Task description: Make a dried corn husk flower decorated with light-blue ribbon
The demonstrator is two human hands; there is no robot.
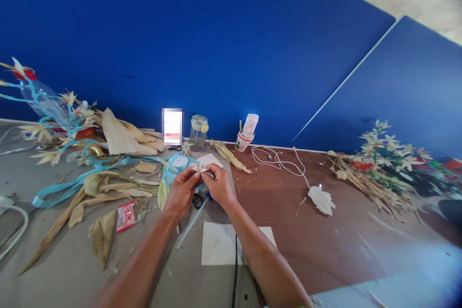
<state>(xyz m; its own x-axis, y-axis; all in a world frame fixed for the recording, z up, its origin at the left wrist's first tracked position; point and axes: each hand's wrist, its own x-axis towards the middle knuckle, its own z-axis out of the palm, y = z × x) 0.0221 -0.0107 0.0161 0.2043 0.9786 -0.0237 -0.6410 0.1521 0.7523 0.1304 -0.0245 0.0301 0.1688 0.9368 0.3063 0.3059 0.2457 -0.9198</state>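
A small pale flower (198, 169), looking like dried corn husk, is held up between my two hands over the table. My left hand (181, 191) pinches it from the left, thumb and fingertips together. From the right, my right hand (219, 185) closes thumb and finger on its other side. Just behind the hands lies a roll of light blue ribbon (176, 162). Black scissor-like handles (197, 200) show partly beneath the hands. My fingers hide the flower's lower part.
Dried husks (122, 137) and a looped blue ribbon (54, 197) spread leftward, beside a red packet (125, 216). A glass jar (198, 134) and paper cup (244, 141) stand by the blue partition (224, 48). White paper (218, 245) lies under my right forearm. Husk flowers (388, 147) lie far right.
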